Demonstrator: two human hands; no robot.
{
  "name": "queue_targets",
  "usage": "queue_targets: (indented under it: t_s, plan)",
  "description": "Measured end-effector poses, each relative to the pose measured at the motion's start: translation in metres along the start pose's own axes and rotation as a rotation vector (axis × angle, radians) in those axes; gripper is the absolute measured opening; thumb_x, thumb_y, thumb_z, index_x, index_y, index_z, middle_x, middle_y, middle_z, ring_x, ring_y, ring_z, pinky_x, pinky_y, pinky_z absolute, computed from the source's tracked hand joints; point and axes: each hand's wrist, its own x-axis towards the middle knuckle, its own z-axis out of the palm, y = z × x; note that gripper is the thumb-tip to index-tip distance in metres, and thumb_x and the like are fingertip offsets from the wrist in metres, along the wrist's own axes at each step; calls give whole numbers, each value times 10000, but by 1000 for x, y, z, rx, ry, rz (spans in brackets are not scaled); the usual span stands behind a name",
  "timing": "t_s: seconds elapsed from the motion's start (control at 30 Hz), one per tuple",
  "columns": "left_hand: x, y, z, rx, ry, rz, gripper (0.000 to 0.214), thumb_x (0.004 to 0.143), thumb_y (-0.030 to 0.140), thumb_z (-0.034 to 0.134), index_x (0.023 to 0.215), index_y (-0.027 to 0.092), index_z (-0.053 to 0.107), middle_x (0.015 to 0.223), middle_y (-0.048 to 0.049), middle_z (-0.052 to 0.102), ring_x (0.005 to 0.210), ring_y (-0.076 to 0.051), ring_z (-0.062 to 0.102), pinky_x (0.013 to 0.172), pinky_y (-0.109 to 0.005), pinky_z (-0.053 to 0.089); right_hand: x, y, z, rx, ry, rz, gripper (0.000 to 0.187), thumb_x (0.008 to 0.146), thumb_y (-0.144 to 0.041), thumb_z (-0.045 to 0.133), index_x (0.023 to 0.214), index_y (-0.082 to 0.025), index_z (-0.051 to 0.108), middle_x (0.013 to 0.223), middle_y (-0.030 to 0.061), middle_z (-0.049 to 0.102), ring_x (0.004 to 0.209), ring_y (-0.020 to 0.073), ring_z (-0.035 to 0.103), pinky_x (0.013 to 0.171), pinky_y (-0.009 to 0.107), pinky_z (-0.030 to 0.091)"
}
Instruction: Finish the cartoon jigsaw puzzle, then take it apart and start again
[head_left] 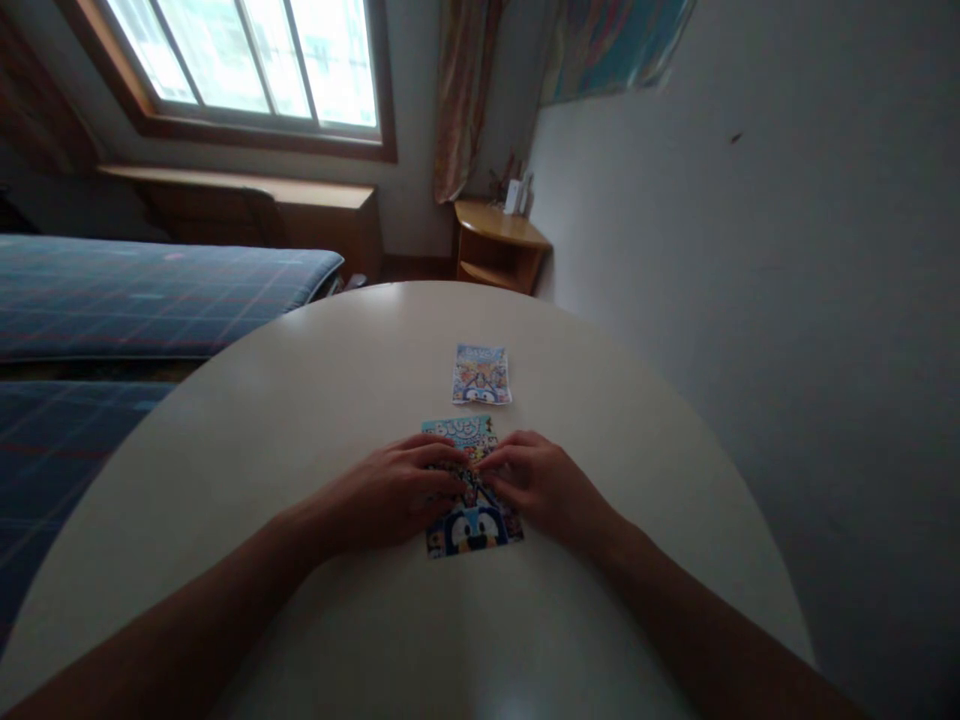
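Note:
A colourful cartoon picture sheet (472,535) with large "BLUEY" lettering and a blue dog's face lies flat on the white round table (360,370). My left hand (416,485) rests over its left half, fingers stretched out and spread across the print. From the other side my right hand (544,485) reaches over the sheet's right edge, thumb and fingertips drawn together near its middle. Whatever those fingertips pinch, if anything, is too small to name. Just beyond the sheet sits a smaller packet (481,375) printed with a similar design.
A bed with a blue plaid cover (150,300) stands left of the table. Past the far edge are a wooden desk (315,190) and a corner shelf (499,225) with small items on it. A white wall (720,280) runs close along the right.

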Motion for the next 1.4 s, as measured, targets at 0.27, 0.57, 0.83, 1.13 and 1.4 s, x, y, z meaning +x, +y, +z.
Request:
queue_targets:
  t_s: [0.27,0.57,0.83,1.13,1.4]
  plan:
    - [0,0,0,5,-2,-8,221,903,162,590,1070,256,701,1269,-31,642,1202,-216,569,1047,-392,483,-4,1,0,-27,-1,-7,158,845,-216,696,971,-270,775,984,47,677,925,181,625,873,338,504]
    - [0,-1,3,2,8,-8,268,878,143,601,1115,249,663,1252,-44,635,1189,-220,566,1041,-401,481,-4,-10,-3,-291,-23,-69,131,845,-249,702,954,-281,768,1011,56,680,947,218,602,862,397,465]
    - [2,5,4,31,4,-32,306,911,164,558,1202,245,608,1242,-60,616,1156,-230,557,1015,-421,481,-3,13,-28,-244,61,18,259,874,-209,631,1119,-218,713,1081,87,672,1019,230,598,954,422,477]
    - [2,3,4,14,5,-40,199,921,197,558,1112,228,607,1230,-56,624,1157,-225,563,1009,-422,487,-5,24,-39,-181,-39,125,229,848,-312,704,1058,-230,743,1073,86,678,989,222,625,921,386,490]
    - [2,3,3,28,-15,-50,213,922,192,559,1125,231,609,1248,-51,619,1164,-225,558,1024,-422,479,-7,26,-43,-122,-75,155,231,831,-276,710,1058,-247,746,1090,70,666,960,202,630,881,351,489]
